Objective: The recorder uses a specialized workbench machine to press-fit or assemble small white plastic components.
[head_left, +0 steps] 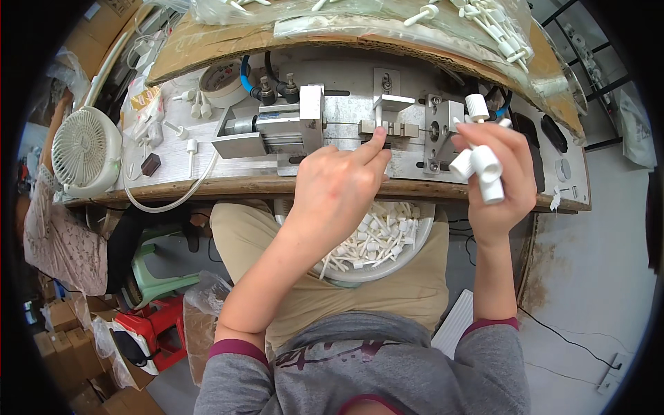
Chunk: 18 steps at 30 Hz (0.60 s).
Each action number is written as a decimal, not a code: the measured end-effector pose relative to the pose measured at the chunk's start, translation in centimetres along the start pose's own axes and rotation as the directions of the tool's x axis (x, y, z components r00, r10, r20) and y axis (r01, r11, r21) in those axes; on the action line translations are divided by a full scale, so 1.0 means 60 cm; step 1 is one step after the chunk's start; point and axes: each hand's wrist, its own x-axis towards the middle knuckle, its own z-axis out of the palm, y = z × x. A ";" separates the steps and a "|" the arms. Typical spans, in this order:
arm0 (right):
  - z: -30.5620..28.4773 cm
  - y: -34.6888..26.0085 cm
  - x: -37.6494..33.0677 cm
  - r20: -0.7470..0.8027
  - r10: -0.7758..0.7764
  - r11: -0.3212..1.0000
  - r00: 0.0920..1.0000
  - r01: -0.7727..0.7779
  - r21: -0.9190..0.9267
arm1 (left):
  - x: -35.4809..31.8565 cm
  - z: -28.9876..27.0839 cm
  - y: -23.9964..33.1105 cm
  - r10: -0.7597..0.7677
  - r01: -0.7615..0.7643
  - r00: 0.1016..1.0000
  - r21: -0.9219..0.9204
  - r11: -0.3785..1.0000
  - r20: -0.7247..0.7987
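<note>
My left hand (pixel 339 178) reaches over a metal clamping fixture on the bench, index finger stretched out. Its fingertip touches or lies just over the lower end of a slim white stem (pixel 378 115) at the small slotted metal block (pixel 408 129). The thumb is hidden under the hand. To the right, raised above the bench edge, my right hand (pixel 508 176) is closed around several white plastic caps with thin stems (pixel 486 162), their heads pointing different ways. In my lap, a clear plastic bowl (pixel 423 238) holds many similar white pieces, partly behind my left forearm.
A metal pneumatic cylinder (pixel 277 128) sits left of the block, and a drilled metal plate (pixel 434 131) right of it. Above hangs a cardboard shelf edge (pixel 228 57) with more white pieces. A white fan (pixel 86 146), tape roll (pixel 225 83) and hose (pixel 183 202) are at left.
</note>
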 end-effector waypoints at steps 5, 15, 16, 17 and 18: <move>0.002 -0.001 -0.010 0.135 -0.306 0.908 0.942 0.332 -0.255 | 0.002 -0.004 -0.007 0.010 -0.010 1.000 -0.026 1.000 0.013; 0.025 -0.010 -0.031 0.235 -0.402 0.826 0.885 0.461 -0.325 | -0.010 -0.045 0.033 -0.280 0.251 0.952 -0.834 0.492 0.122; 0.024 -0.005 -0.032 0.227 -0.394 0.836 0.890 0.450 -0.315 | -0.010 -0.050 0.037 -0.308 0.252 0.947 -0.816 0.520 0.096; 0.023 0.002 -0.034 0.220 -0.386 0.845 0.896 0.439 -0.304 | -0.011 -0.050 0.035 -0.288 0.215 0.957 -0.745 0.631 0.033; 0.017 0.010 -0.039 0.186 -0.350 0.884 0.918 0.389 -0.257 | -0.012 -0.049 0.032 -0.255 0.174 0.967 -0.663 0.728 -0.026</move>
